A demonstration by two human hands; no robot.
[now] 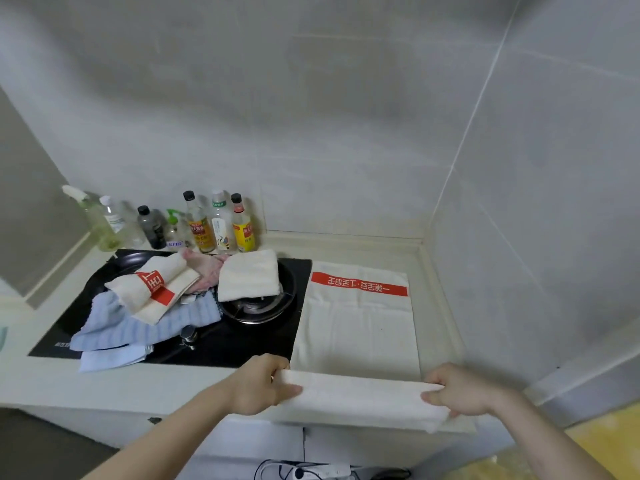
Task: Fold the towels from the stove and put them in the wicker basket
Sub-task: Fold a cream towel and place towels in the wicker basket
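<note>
1. Now a white towel with a red stripe lies flat on the worktop, at 3 o'clock from the stove
2. Left hand and right hand each pinch a near corner, fingers curled tight on the cloth
3. It looks soft, light and floppy, so holding both corners should keep the edge straight
4. More towels sit piled on the stove, at 9 o'clock from the flat one
5. No wicker basket shows
</note>
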